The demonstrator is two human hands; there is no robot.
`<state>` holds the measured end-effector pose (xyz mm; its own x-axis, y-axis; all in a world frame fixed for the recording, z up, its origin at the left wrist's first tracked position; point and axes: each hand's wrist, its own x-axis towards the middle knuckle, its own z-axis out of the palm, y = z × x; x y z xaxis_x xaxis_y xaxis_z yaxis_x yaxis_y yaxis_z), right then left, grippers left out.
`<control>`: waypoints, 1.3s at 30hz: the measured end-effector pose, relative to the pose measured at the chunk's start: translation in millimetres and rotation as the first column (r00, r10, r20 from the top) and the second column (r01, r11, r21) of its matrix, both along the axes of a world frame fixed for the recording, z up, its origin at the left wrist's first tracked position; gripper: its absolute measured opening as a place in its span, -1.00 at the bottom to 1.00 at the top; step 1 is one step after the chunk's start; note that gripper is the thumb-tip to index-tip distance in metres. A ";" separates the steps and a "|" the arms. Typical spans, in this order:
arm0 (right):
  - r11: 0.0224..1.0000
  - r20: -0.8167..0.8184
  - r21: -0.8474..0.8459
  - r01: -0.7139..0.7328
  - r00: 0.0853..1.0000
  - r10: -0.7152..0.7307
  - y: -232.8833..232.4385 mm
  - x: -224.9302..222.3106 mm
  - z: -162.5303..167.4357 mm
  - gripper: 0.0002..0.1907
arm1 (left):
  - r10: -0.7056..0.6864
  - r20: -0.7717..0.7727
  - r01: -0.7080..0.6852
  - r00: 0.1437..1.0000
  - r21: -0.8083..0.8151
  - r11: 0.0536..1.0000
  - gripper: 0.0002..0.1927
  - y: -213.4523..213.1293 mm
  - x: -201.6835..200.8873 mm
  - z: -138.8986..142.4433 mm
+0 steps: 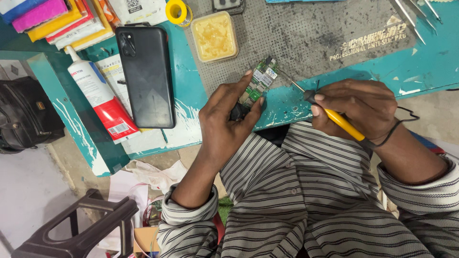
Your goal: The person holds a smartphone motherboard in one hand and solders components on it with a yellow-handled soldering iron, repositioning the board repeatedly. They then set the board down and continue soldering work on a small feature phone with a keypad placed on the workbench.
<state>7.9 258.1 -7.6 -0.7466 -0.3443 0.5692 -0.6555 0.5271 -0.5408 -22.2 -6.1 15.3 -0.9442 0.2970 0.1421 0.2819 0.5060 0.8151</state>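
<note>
We noted that the left hand (224,119) held a small green circuit board (258,83) pinched between thumb and forefinger, its fingers (239,86) closed on the board's lower end, where a dark part sat against the palm. The board's long axis ran obliquely, from that grip up and to the right, so that its free upper end stood over the grey perforated mat (306,38) on the desk (191,95), near the desk's front edge. The right hand (358,110) was closed in a pen grip on a soldering iron (334,117) with a yellow handle, its dark cord trailing round the wrist. The iron's thin metal tip (291,82) pointed up and to the left, toward the board's upper right edge; tip and board lay near each other, but we could not tell whether they touched. The board therefore lay to the left of the tip, crossing the iron's line at an angle. Of the two hands, the left alone had contact with the board; the right reached it only through the tool. Farther left on the desk, well apart from both hands, lay a black phone (146,76) back upward, a white and red tube (100,95), and a square tub of yellowish paste (214,36).
</note>
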 end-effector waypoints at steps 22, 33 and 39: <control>0.999 0.016 0.036 0.003 1.000 -0.004 0.7 -0.5 -1.7 -0.82 | -0.001 0.015 0.001 1.000 -0.007 1.000 -0.47 -0.6 -0.2 0.3; 0.999 0.016 0.042 0.007 1.000 -0.007 1.1 0.5 -1.2 -0.79 | 0.002 0.017 -0.002 1.000 -0.003 1.000 -0.47 -0.2 0.3 1.8; 0.999 0.016 0.032 0.008 1.000 -0.008 0.7 0.0 -0.1 -0.80 | 0.005 0.021 -0.005 1.000 -0.017 1.000 -0.46 -0.3 0.3 2.1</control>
